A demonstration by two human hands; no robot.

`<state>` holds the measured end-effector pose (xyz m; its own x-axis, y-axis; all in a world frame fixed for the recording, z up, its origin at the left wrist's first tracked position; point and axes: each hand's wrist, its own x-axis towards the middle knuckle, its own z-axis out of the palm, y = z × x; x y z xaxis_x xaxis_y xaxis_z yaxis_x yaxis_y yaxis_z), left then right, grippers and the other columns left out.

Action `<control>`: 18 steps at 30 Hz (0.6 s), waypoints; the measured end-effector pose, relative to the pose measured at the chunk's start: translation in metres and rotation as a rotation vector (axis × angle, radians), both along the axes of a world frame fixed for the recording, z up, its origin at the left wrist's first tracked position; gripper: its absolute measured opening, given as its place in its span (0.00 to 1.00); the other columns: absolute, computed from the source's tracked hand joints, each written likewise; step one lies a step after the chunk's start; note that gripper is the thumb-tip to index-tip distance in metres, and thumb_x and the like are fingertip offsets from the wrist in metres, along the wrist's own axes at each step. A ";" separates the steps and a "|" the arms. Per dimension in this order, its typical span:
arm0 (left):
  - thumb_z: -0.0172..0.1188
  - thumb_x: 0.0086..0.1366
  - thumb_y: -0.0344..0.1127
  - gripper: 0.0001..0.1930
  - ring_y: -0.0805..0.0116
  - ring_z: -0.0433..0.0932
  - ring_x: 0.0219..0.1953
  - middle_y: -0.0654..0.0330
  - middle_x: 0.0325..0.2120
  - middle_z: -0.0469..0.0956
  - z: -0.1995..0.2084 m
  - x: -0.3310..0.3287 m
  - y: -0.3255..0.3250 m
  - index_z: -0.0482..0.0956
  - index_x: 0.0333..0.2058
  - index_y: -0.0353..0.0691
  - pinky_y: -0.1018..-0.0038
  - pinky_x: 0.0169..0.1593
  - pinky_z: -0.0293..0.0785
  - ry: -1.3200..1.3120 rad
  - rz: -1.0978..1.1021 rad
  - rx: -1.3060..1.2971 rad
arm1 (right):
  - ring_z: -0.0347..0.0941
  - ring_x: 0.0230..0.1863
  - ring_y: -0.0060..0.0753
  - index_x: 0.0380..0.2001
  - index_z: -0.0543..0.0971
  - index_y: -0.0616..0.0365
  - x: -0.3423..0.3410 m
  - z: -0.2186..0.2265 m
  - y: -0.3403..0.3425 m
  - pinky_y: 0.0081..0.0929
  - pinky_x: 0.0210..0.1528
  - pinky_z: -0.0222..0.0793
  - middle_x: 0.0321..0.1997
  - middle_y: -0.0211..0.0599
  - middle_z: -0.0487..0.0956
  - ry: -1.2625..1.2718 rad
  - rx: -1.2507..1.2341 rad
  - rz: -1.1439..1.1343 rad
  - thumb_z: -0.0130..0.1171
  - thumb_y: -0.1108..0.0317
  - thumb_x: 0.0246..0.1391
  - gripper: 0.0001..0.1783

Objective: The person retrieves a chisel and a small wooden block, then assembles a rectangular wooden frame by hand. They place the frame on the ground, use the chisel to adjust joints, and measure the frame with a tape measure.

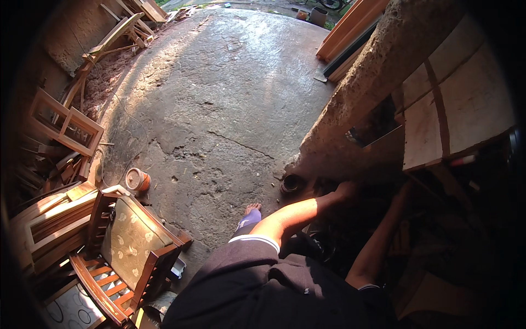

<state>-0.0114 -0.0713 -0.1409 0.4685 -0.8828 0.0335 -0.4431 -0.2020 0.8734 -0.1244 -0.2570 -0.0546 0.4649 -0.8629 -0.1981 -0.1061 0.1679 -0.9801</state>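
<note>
Both my arms reach to the right into deep shadow beneath a pale wooden panel point(424, 118). My left hand point(346, 190) is by the foot of a rough wall point(334, 123), its fingers lost in the dark. Farther right, my right hand point(404, 192) is near the lower edge of the panel, and its fingers are hidden too. Whether either hand holds anything cannot be made out. A dark round pot point(292, 184) stands on the floor, left of my left hand.
On the left stand a wooden chair point(131, 241) with a patterned cushion, stacked wooden frames point(57, 219) and an orange tin point(137, 180). A thin cable runs over the cracked concrete floor point(219, 98). Scrap timber point(109, 44) leans at the far left; planks point(350, 33) lean at the far right.
</note>
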 end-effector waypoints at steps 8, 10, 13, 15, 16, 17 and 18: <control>0.60 0.61 0.46 0.27 0.40 0.78 0.52 0.43 0.48 0.80 -0.023 0.002 -0.004 0.73 0.58 0.46 0.50 0.52 0.75 0.014 0.031 0.033 | 0.63 0.71 0.51 0.65 0.68 0.65 0.035 -0.046 0.032 0.42 0.69 0.59 0.70 0.55 0.66 0.357 -0.487 -0.200 0.51 0.57 0.70 0.28; 0.60 0.62 0.46 0.29 0.38 0.79 0.50 0.43 0.44 0.82 -0.026 0.008 0.014 0.70 0.61 0.46 0.50 0.50 0.76 -0.028 0.074 -0.099 | 0.63 0.71 0.47 0.67 0.67 0.57 0.035 -0.053 0.030 0.41 0.69 0.59 0.70 0.48 0.67 0.511 -0.522 -0.245 0.49 0.51 0.71 0.29; 0.60 0.63 0.41 0.23 0.41 0.79 0.50 0.43 0.45 0.81 -0.041 0.019 0.068 0.72 0.57 0.48 0.50 0.50 0.77 0.138 0.065 0.060 | 0.67 0.66 0.48 0.61 0.72 0.59 0.031 -0.061 0.015 0.41 0.66 0.63 0.64 0.48 0.72 0.544 -0.780 -0.150 0.49 0.53 0.71 0.25; 0.60 0.64 0.41 0.23 0.42 0.79 0.52 0.44 0.47 0.81 -0.062 0.021 0.118 0.73 0.58 0.46 0.53 0.52 0.77 0.197 0.154 0.050 | 0.69 0.64 0.47 0.57 0.74 0.59 0.029 -0.066 0.005 0.40 0.65 0.64 0.61 0.48 0.73 0.585 -0.763 -0.161 0.49 0.53 0.71 0.22; 0.60 0.64 0.40 0.23 0.44 0.79 0.53 0.44 0.49 0.81 -0.077 0.022 0.144 0.73 0.58 0.44 0.55 0.53 0.77 0.266 0.216 0.017 | 0.70 0.63 0.47 0.55 0.75 0.59 0.029 -0.068 0.001 0.40 0.64 0.64 0.59 0.48 0.74 0.602 -0.771 -0.166 0.49 0.54 0.71 0.21; 0.61 0.65 0.40 0.23 0.46 0.80 0.54 0.45 0.50 0.81 -0.094 0.021 0.173 0.73 0.58 0.43 0.57 0.55 0.77 0.274 0.251 0.082 | 0.70 0.63 0.47 0.55 0.75 0.59 0.029 -0.070 -0.003 0.40 0.64 0.64 0.59 0.48 0.74 0.577 -0.845 -0.164 0.49 0.54 0.71 0.21; 0.61 0.65 0.40 0.23 0.48 0.80 0.55 0.46 0.52 0.81 -0.111 0.018 0.203 0.74 0.58 0.42 0.59 0.57 0.76 0.291 0.285 0.138 | 0.70 0.63 0.47 0.55 0.75 0.59 0.029 -0.071 -0.007 0.39 0.64 0.64 0.58 0.47 0.75 0.552 -0.938 -0.157 0.49 0.55 0.71 0.20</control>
<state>0.0071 0.1321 -0.2522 0.6665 -0.7039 -0.2454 -0.0915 -0.4039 0.9102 -0.0952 -0.2641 -0.1256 0.3859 -0.8209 0.4209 -0.6116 -0.5693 -0.5494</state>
